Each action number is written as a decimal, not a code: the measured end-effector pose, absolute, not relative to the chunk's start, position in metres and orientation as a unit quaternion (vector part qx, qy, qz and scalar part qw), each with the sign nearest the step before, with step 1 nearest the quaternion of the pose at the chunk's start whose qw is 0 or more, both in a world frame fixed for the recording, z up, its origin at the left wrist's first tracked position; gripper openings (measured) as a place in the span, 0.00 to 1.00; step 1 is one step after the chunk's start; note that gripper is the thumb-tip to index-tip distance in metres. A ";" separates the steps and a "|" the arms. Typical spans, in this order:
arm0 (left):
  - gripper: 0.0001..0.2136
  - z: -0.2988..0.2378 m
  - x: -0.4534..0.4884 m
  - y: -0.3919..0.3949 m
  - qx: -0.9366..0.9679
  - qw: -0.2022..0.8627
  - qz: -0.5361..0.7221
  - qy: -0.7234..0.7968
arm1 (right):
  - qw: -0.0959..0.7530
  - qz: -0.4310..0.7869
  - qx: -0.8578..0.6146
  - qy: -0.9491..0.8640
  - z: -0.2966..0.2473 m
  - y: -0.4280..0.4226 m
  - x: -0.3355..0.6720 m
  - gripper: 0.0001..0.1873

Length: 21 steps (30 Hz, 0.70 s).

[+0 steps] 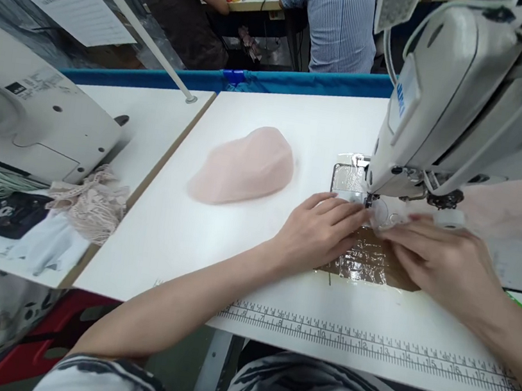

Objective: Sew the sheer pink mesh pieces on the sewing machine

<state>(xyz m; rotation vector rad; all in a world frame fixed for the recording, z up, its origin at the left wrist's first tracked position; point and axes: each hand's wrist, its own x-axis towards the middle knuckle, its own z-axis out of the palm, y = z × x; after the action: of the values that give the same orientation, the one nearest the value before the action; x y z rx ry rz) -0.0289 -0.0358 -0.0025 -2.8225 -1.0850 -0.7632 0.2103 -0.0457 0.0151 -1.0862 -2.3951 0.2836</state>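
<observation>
Beside the presser foot of the sewing machine [441, 85], my left hand [321, 233] lies palm down with its fingers stretched toward the needle. On the other side of the needle, my right hand [441, 259] has its fingers bent together at a pale, see-through piece [387, 213]. What that piece is, and how the right fingers grip it, is blurred and partly hidden. Brown board under shiny clear tape [363, 261] shows beneath both hands. Left of the left hand, a sheer pale pink fabric piece [248, 168] rests on the white table [175, 254].
A printed ruler [361, 345] runs along the table's front edge. More pink sheer fabric [516, 205] lies behind the right hand. A second machine [25, 110] stands at left, near a bundle of pinkish yarn [95, 201]. Two people sit beyond the blue cloth edge [306, 84].
</observation>
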 end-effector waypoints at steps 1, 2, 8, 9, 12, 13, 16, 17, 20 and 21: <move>0.15 0.000 -0.029 -0.037 -0.904 -0.023 -0.263 -0.336 | 0.252 0.233 -0.394 -0.853 0.019 -0.047 0.213 0.12; 0.13 0.002 -0.030 -0.038 -0.900 -0.072 -0.287 -0.319 | 0.244 0.365 -0.381 -0.813 0.021 -0.047 0.216 0.09; 0.08 0.030 -0.046 -0.040 -0.764 -0.461 -0.358 -0.275 | 0.214 0.658 -0.346 -0.634 0.029 -0.045 0.220 0.16; 0.08 0.037 -0.048 -0.041 -0.753 -0.463 -0.373 -0.282 | 0.206 0.659 -0.342 -0.637 0.029 -0.046 0.217 0.16; 0.09 0.059 -0.051 -0.052 -0.795 -0.346 -0.417 -0.275 | 0.211 0.619 -0.327 -0.682 0.030 -0.052 0.202 0.10; 0.09 0.067 -0.050 -0.059 -0.822 -0.281 -0.418 -0.268 | 0.221 0.600 -0.332 -0.693 0.030 -0.054 0.198 0.09; 0.09 0.088 -0.045 -0.094 -0.901 -0.083 -0.344 -0.250 | 0.233 0.564 -0.367 -0.703 0.031 -0.059 0.191 0.14; 0.09 0.093 -0.043 -0.109 -0.922 -0.035 -0.298 -0.245 | 0.227 0.559 -0.376 -0.703 0.032 -0.061 0.190 0.16; 0.06 0.098 -0.042 -0.146 -0.977 -0.082 -0.133 -0.142 | 0.228 0.551 -0.373 -0.711 0.039 -0.065 0.190 0.17; 0.04 0.097 -0.044 -0.153 -0.981 -0.131 -0.097 -0.105 | 0.234 0.553 -0.361 -0.713 0.041 -0.066 0.190 0.17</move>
<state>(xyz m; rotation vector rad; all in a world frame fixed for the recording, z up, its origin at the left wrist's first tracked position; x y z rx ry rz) -0.0437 -0.1529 0.0973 -3.3687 -0.3618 -0.3336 0.1902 -0.0659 0.0412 -0.9902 -1.9578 1.5188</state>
